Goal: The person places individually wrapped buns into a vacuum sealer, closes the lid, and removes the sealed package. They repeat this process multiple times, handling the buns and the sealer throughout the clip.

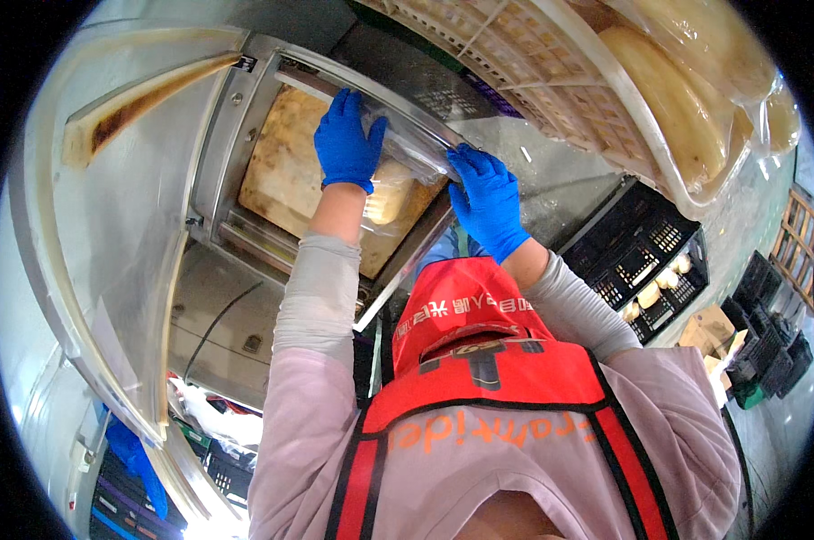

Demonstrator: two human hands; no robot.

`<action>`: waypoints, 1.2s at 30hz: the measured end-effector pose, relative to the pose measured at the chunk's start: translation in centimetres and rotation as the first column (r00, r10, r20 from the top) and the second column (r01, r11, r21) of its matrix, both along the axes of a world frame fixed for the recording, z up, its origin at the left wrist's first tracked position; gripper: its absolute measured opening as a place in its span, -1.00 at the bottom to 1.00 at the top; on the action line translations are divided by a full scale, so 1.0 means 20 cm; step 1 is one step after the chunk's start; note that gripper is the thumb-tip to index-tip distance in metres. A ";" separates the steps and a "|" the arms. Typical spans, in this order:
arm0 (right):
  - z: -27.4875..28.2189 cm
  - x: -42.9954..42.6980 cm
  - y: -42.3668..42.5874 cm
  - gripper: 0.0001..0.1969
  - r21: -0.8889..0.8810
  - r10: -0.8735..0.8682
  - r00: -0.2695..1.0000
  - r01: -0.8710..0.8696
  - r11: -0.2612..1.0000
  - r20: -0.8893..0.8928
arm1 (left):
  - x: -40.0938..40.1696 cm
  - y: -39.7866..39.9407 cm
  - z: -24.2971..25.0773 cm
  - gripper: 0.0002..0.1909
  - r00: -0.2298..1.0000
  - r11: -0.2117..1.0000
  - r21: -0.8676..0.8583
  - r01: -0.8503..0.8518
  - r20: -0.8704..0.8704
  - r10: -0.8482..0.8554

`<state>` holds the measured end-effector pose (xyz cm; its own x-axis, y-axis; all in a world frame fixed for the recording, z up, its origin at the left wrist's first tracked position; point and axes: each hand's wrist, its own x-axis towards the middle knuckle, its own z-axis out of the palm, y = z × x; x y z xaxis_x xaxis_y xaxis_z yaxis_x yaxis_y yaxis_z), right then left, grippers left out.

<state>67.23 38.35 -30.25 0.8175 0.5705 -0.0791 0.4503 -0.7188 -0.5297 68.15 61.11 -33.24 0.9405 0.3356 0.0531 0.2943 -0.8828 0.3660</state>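
Observation:
Both my hands wear blue gloves and are over the open chamber of a metal vacuum packing machine [282,155]. A clear plastic bag [407,145] lies across the chamber's far side, with a pale root vegetable [386,199] inside it. My left hand [347,140] is at the bag's left edge, film showing between thumb and fingers. At the bag's right edge, my right hand [489,199] curls its fingers near the chamber's metal rim; its fingertips are partly hidden. The clear lid [137,182] stands raised on the left.
A white plastic crate [623,94] with bagged pale vegetables [663,101] stands close at upper right. Black crates [633,260] holding pale pieces sit on the floor at right. A cardboard box [707,331] lies farther right. Blue plastic [133,452] hangs at lower left.

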 end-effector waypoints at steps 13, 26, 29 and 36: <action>0.45 0.27 0.17 -0.65 0.404 0.080 0.997 -0.074 0.912 0.002 | -0.81 0.18 0.31 -0.67 0.696 0.554 -0.666 -0.499 0.073 0.715; 1.40 0.40 0.66 -0.65 0.163 0.351 0.654 -0.590 0.791 0.670 | -1.86 0.57 1.08 -0.55 0.158 0.213 -0.977 0.022 0.214 0.964; 1.32 0.29 0.41 -0.63 0.081 0.402 0.722 -0.533 0.842 0.563 | -1.99 0.55 1.03 -0.55 0.270 0.304 -0.927 -0.217 0.242 0.932; 0.88 0.11 -0.03 -0.67 -0.137 0.596 0.737 -0.586 0.799 0.318 | -1.97 0.06 0.25 -0.41 0.342 -0.043 -0.805 -0.592 -0.299 0.891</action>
